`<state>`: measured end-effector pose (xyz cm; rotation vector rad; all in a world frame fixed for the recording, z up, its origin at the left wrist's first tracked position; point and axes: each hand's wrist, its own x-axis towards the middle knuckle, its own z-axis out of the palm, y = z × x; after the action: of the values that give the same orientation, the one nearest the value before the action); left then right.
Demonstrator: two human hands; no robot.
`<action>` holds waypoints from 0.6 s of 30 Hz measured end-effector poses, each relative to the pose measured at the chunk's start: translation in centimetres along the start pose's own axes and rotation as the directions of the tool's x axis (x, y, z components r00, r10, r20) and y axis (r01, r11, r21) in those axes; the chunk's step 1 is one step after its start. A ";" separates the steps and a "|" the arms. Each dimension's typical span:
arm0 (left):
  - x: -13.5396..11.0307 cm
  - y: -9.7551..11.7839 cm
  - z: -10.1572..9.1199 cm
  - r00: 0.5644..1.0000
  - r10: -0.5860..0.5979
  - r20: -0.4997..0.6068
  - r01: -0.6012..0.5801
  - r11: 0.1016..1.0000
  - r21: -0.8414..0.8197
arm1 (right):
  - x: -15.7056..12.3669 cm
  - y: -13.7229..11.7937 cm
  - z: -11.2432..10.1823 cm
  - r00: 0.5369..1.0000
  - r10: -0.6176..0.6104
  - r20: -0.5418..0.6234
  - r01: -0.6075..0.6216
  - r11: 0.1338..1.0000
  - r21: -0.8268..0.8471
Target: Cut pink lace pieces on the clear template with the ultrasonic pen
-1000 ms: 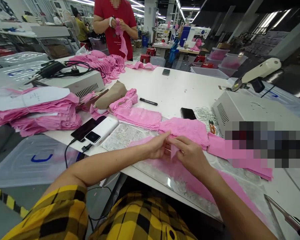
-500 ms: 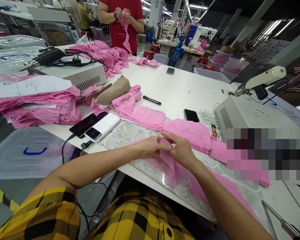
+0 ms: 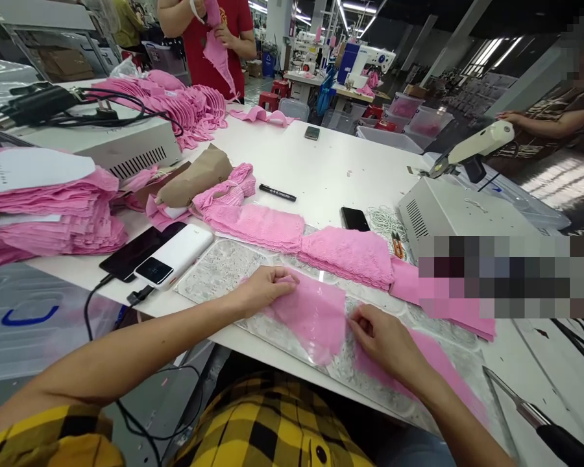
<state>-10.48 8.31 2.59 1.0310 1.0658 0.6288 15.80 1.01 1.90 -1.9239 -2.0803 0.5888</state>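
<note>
A thin pink fabric piece (image 3: pixel 316 318) lies spread over a clear-topped, grey-patterned board (image 3: pixel 214 269) at the table's near edge. My left hand (image 3: pixel 267 288) is closed, thumb and fingertips pinching its upper left part. At its right edge, my right hand (image 3: pixel 377 334) has curled fingers, the fingertips pinched at the fabric's border. A second pink fabric piece (image 3: pixel 438 360) lies partly beneath my right hand and forearm. Just behind the board's middle rest two stacks of pink fabric pieces, a left stack (image 3: pixel 263 224) and a right stack (image 3: pixel 350 253).
A white power bank (image 3: pixel 175 253) and a dark phone (image 3: pixel 131 256) lie left. Behind are a marker (image 3: pixel 277 192), another phone (image 3: pixel 355 219) and orange snips (image 3: pixel 397 245). A pointed black-handled tool (image 3: pixel 530 408) lies right. Grey machine boxes (image 3: pixel 467 211) flank the table. A person in red (image 3: pixel 219 52) holds pink fabric opposite.
My hands have moved apart, the left one leftward and the right one slightly down. The bunched pink piece between them is now spread flat. The camera view has shifted right.
</note>
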 end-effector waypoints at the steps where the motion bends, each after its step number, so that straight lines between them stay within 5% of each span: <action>1: 0.0 -0.1 -0.1 0.999 0.030 -0.017 -0.029 0.999 0.038 | 0.3 0.0 -0.2 1.000 -0.004 0.001 0.004 1.000 0.007; 11: -0.4 -0.2 -2.6 0.953 0.282 -0.107 -0.206 0.868 0.451 | 5.8 -1.4 -1.9 0.999 0.014 0.039 -0.012 0.999 -0.035; 15: -0.7 -0.5 -3.3 0.947 0.315 -0.066 -0.224 0.791 0.569 | 4.4 -1.8 -1.3 0.999 -0.007 -0.035 0.005 0.999 -0.050; 18: -0.8 -0.7 -3.3 0.950 0.311 -0.029 -0.225 0.745 0.628 | 1.6 -1.9 -0.4 0.971 -0.213 -0.108 0.216 0.976 0.011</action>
<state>-13.84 8.64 1.91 1.7693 1.2914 0.5919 14.14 2.56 2.94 -1.6504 -2.1661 0.4502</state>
